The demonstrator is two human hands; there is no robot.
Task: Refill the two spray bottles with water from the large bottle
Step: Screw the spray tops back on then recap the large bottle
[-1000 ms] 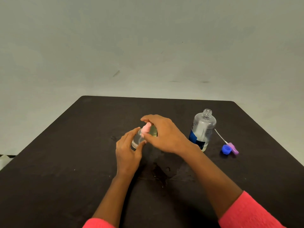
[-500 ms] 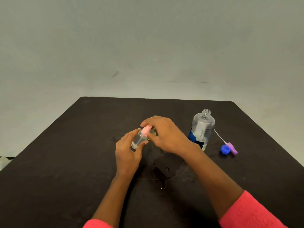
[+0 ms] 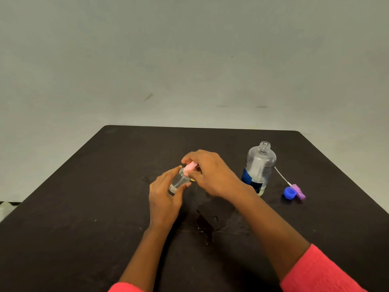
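Observation:
A small clear spray bottle (image 3: 178, 181) is tilted above the middle of the black table (image 3: 88, 197); my left hand (image 3: 163, 197) holds its body. My right hand (image 3: 210, 173) pinches the pink spray cap (image 3: 190, 167) sitting on the bottle's neck. The large clear bottle (image 3: 258, 168) with a blue label stands uncapped to the right. Beside it lie its blue cap (image 3: 290, 192) and a purple spray head (image 3: 299, 191) with a white tube. A bit of yellow shows behind my right hand; I cannot tell what it is.
A wet patch of spilled water (image 3: 207, 224) glistens on the table in front of my hands. A plain grey wall rises behind the table's far edge.
The small bottle has tipped further to the left in my left hand, and my right hand has turned slightly on the pink cap. The large bottle has not moved.

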